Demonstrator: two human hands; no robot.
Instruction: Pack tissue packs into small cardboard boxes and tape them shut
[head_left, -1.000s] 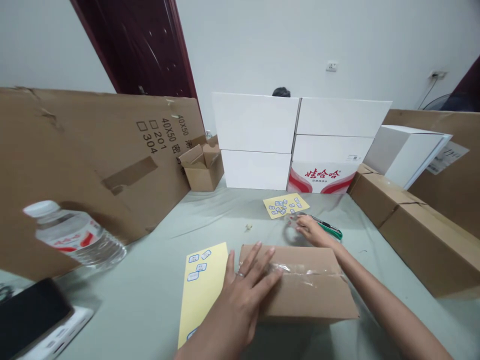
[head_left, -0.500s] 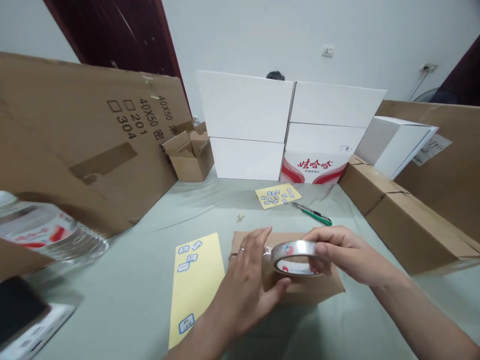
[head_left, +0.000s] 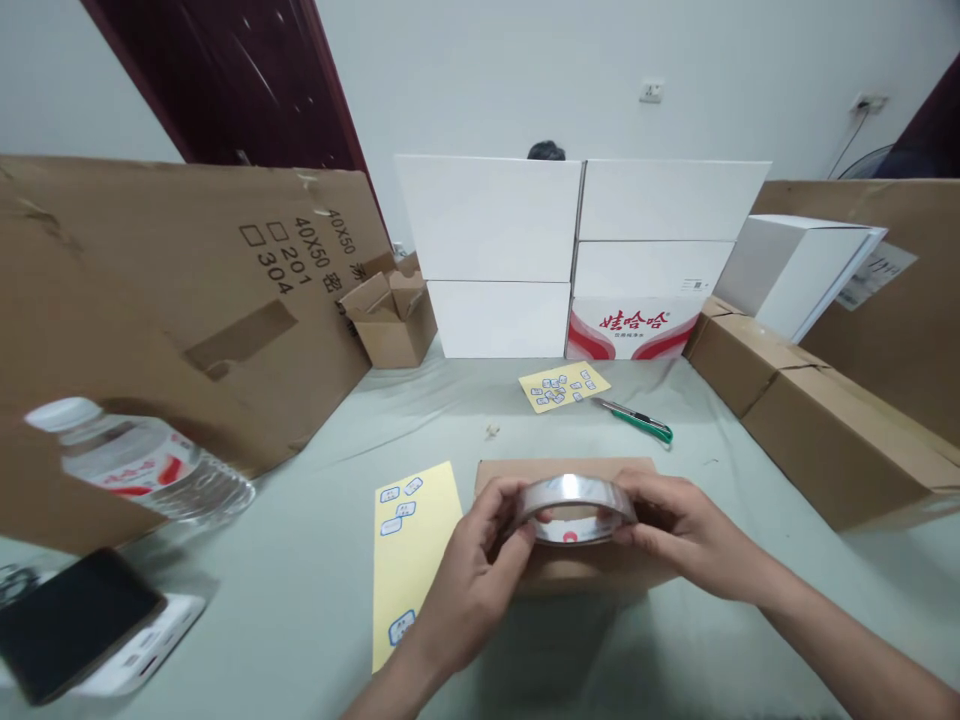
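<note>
A roll of clear tape [head_left: 574, 488] is held between both hands, over a small brown cardboard box [head_left: 592, 575]. My left hand [head_left: 480, 575] pinches the left side of the roll with thumb and fingers. On its other side, my right hand [head_left: 682, 530] grips the roll the same way. The box lies on the green cloth beneath, its top partly hidden by my hands and the tape. Left of the box lies a yellow sheet [head_left: 412, 570] with several blue-edged stickers.
Beyond the box lie a green utility knife [head_left: 641, 422], a yellow sticker card [head_left: 564, 387] and a small crumpled scrap [head_left: 492, 431]. On the left are a water bottle [head_left: 150, 465] and a black phone [head_left: 79, 620]. White panels [head_left: 495, 220] and cardboard boxes [head_left: 825, 430] surround the cloth.
My left hand has left the box's left part and taken hold of the tape roll. The roll has shifted slightly left in my right hand. The camera view has turned a little.
</note>
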